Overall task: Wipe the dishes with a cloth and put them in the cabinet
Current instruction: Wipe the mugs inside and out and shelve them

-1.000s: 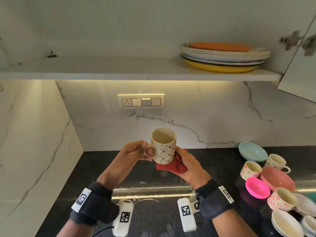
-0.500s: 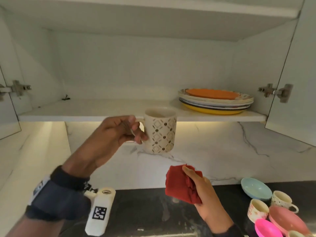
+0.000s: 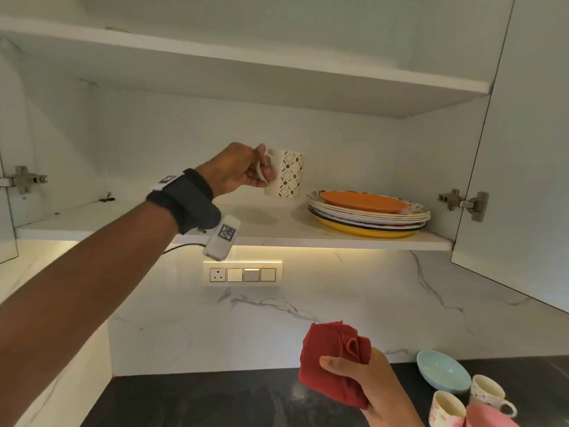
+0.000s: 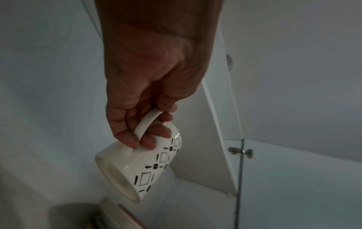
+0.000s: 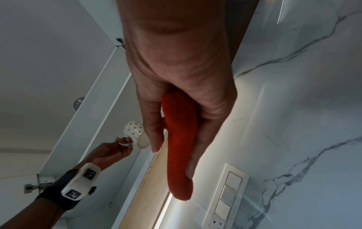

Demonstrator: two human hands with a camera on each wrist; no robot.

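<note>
My left hand (image 3: 243, 171) grips the handle of a cream mug (image 3: 286, 175) patterned with dark diamonds, holding it upright inside the open cabinet, a little above the lower shelf (image 3: 268, 226) and just left of the plate stack (image 3: 368, 212). In the left wrist view the fingers (image 4: 149, 139) curl through the mug's handle (image 4: 147, 124) and the mug (image 4: 141, 167) hangs clear of the shelf. My right hand (image 3: 366, 380) stays low over the counter, holding a folded red cloth (image 3: 334, 362). The right wrist view shows the cloth (image 5: 180, 139) pinched between thumb and fingers.
A stack of plates with an orange one on top fills the shelf's right side. An open cabinet door (image 3: 523, 180) stands at the right. On the black counter (image 3: 215, 402) at lower right sit a light blue bowl (image 3: 443, 374) and several cups (image 3: 489, 394). A switch panel (image 3: 242, 274) is on the marble backsplash.
My left hand lifted the mug away from the cloth, up from above the counter and into the cabinet over the lower shelf. The right hand stayed low with the red cloth.
</note>
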